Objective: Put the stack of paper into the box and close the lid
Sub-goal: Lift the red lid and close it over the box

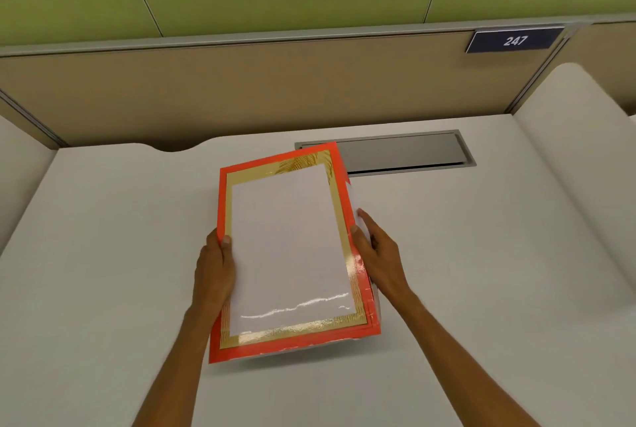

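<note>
While the left hand (215, 256) grips the left edge of the red box (275, 349), thumb laid over the rim beside the paper, the load sits slightly tilted over the middle of the pale worktop (103, 254). Inside the red and gold border lies the stack of paper (289, 247), its white top sheet glossy near the front, so the placing step looks done or nearly so. At the box's right edge the right hand (375, 251) holds the side, fingers up against a white flap that may be the lid; I cannot tell for certain. Behind the box, a grey metal hatch (402, 151) is set into the worktop, and a numbered sign (514, 40) hangs on the partition beyond. Judging by this, closing is the step in hand. Next, the box likely needs setting flat, then the lid brought squarely over the sheets without catching a corner.
</note>
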Demonstrator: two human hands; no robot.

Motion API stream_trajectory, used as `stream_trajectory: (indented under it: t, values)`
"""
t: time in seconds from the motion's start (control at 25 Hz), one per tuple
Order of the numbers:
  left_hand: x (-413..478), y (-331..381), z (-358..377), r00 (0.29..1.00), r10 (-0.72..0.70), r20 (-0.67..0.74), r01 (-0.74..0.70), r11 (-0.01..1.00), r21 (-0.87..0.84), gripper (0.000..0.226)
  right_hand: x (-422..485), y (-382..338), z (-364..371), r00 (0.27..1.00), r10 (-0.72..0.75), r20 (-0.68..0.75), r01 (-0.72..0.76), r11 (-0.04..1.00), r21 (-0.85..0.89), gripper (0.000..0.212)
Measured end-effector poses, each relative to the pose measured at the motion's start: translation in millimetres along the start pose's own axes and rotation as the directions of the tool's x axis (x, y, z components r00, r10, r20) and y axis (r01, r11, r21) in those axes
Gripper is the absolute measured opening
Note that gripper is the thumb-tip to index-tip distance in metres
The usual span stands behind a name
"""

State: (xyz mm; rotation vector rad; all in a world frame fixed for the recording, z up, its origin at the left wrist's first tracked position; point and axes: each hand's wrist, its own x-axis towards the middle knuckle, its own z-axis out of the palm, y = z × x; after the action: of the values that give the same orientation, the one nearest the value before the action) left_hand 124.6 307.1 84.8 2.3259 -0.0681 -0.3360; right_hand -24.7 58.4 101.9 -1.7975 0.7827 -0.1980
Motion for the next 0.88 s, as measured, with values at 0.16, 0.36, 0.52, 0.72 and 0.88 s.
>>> stream_trajectory:
  t: [0.16, 0.36, 0.52, 0.72, 0.88]
  values:
    - [8.0, -11.8, 13.8, 0.999, 0.022, -0.042, -0.019, 0.997, 0.071, 0.061, 8.2, 24.5, 5.3, 1.000, 0.022, 0.008, -0.022, 1.000, -0.014, 0.069]
    - [21.2, -17.0, 22.9, 0.996, 0.057, -0.070, -0.050, 0.993, 0.109, 0.064, 14.5, 35.0, 9.1, 0.999, 0.040, 0.017, -0.040, 0.999, -0.003, 0.072]
    - [27.5, -20.6, 28.2, 0.995, 0.063, -0.080, -0.052, 0.990, 0.132, 0.065, 22.8, 43.1, 11.9, 0.998, 0.031, 0.047, -0.031, 1.000, -0.008, 0.075]
    - [30.6, -23.8, 33.6, 0.996, 0.042, -0.077, -0.032, 0.991, 0.132, 0.062, 26.0, 46.5, 11.2, 0.997, 0.043, 0.063, -0.044, 0.999, 0.006, 0.050]
    - [26.4, -23.4, 32.4, 0.995, 0.061, -0.078, -0.044, 0.978, 0.204, 0.068, 27.4, 37.5, 14.1, 0.993, 0.059, 0.106, -0.035, 0.976, -0.215, 0.053]
